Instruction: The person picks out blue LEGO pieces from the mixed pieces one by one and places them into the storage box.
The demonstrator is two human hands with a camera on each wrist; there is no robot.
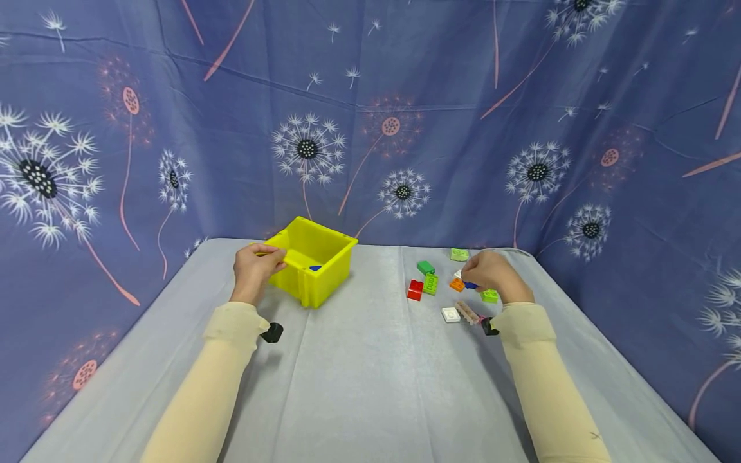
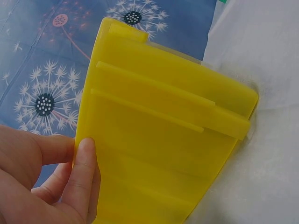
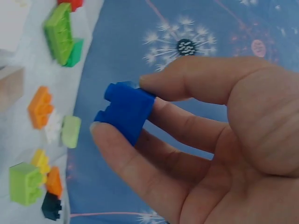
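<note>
My left hand (image 1: pixel 255 269) pinches the rim of a yellow plastic bin (image 1: pixel 324 283) at its near left corner. In the left wrist view, thumb and fingers clasp the edge of the bin's wall (image 2: pixel 154 154). A blue piece (image 1: pixel 315 267) shows inside the bin. Over the group of bricks on the right, my right hand (image 1: pixel 492 273) holds a blue toy brick (image 3: pixel 126 112) between thumb and fingers, its studs facing away from the palm. Below and around that hand lie an orange brick (image 1: pixel 457 284) and a lime brick (image 1: pixel 489 296).
More bricks lie on the grey-white cloth (image 1: pixel 359 373): red (image 1: pixel 415 289), lime (image 1: pixel 430 284), dark green (image 1: pixel 425 267), pale green (image 1: pixel 459 254), white (image 1: pixel 450 314) and a beige one (image 1: pixel 467 312). A blue dandelion-print curtain (image 1: pixel 451 116) hangs behind and at both sides.
</note>
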